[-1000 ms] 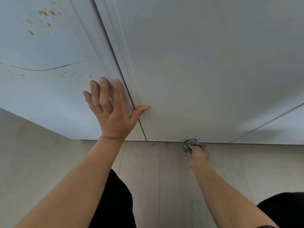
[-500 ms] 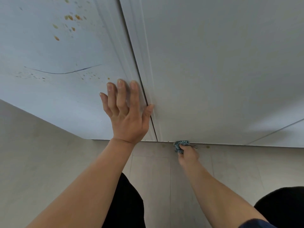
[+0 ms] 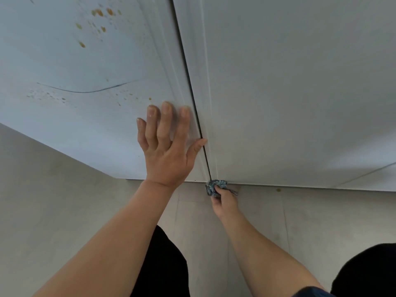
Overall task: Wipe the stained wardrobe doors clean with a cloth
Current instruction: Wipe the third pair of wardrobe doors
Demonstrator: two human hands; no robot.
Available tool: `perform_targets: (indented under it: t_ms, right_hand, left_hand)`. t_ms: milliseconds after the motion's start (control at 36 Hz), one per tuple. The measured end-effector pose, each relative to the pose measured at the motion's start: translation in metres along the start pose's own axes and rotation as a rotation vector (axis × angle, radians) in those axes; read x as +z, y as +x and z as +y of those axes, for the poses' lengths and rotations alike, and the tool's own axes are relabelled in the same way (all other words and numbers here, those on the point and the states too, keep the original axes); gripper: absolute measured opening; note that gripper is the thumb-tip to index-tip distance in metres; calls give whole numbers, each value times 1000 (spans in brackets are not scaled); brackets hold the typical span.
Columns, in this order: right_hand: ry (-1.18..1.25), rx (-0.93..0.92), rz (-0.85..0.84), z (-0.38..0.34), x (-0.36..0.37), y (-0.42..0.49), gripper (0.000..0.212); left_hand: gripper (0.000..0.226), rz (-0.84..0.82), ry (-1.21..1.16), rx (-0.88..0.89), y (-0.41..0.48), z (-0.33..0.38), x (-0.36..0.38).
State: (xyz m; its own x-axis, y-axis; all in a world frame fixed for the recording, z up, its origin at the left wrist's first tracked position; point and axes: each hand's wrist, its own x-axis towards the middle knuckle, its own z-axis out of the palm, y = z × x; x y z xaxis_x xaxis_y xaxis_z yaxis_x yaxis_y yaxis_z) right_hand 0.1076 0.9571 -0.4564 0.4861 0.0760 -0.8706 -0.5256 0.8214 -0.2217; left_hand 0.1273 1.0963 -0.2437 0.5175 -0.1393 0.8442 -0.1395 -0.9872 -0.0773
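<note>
Hands first. Left hand (image 3: 169, 155) spread flat against the left wardrobe door (image 3: 85, 129), four fingers straight and pointing up, thumb stuck out sideways right at the dark gap (image 3: 192, 99) between the doors. Right hand (image 3: 225, 202) way lower, fingers curled tight around a bunched-up cloth (image 3: 215, 186), pressing it into the bottom corner of the right wardrobe door (image 3: 300, 103), just where the gap meets the bottom edge.

Cloth blue-grey and mottled, kinda woven looking, scrunched into a small wad with a frayed bit poking out to the right. Doors pale grey, smooth, matte, with a shallow moulded strip running along each side of the gap. Orange-brown stains (image 3: 100, 12) splattered high on the left door, finer specks lower down, plus a thin dark curved line (image 3: 85, 91) across it. Floor (image 3: 53, 211) in big pale beige tiles with thin joints, one small yellowish spot (image 3: 278, 190) close to the right door's bottom edge. Dark trousers (image 3: 162, 264) at the bottom.
</note>
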Motion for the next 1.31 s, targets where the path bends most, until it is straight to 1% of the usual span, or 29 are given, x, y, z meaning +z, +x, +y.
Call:
perform_targets:
  t_ms: [56,83,111,167,222,278,306,361,444,583,667,722,806,861,917,972,1056,1167,1195,1306]
  right_hand:
    - [-63,-7,-18,-10,-19,3,26]
    - [-111,-51,17,-23,-37,4,26]
    - [-181,-129,67,-39,-52,4,24]
    - [-362,-354,197,-77,-89,9,22]
    - [-669,-578,394,-118,-122,12,21]
    - [-1062,-697,614,-151,-149,11,22]
    - [-1206,-743,674,-164,-159,11,24]
    - [-1424,-826,685,-177,-171,13,30]
    - [-1663,-848,659,-183,-170,18,35]
    - [-1689,-726,744,-178,-146,41,30]
    - [-1664,-793,713,-155,-138,45,28]
    - [-1696,-836,640,-130,-126,43,30]
    - [-1774,-875,462,-91,-107,43,34]
    - [-1872,-905,342,-71,-95,44,42]
    - [-1938,-901,268,-56,-86,46,47]
    - [-1961,-882,227,-48,-81,47,48]
    - [-1966,-909,199,-40,-78,46,50]
    - [-2096,-952,22,-23,-65,46,62]
    - [-2133,-981,19,-20,-61,47,63]
    - [-2180,-1009,-9,-15,-60,47,56]
  left_hand:
    - [94,-1,8,8,0,-3,1]
    - [94,1,-1,0,-1,-2,2]
    - [94,11,-11,-8,-2,-1,3]
    - [93,39,-10,-5,-4,-1,7]
    - [92,50,-14,4,-2,0,11]
    - [92,49,-17,-3,-2,0,11]
    - [92,49,-17,-8,-3,0,11]
    - [92,57,-15,-7,-5,0,12]
    - [92,66,-3,1,-4,-1,13]
    - [91,69,27,5,-4,-2,13]
    - [90,74,24,-2,-4,2,12]
    - [89,71,28,-3,-4,2,12]
    - [88,67,23,-19,-5,3,11]
    - [89,68,28,-18,-6,4,10]
    - [89,66,28,-14,-4,4,10]
    - [89,69,29,-26,-4,4,10]
    - [88,70,39,-22,-5,5,11]
    - [86,76,47,-27,-7,7,13]
    - [86,81,48,-23,-8,7,14]
    - [87,85,38,-7,-7,5,14]
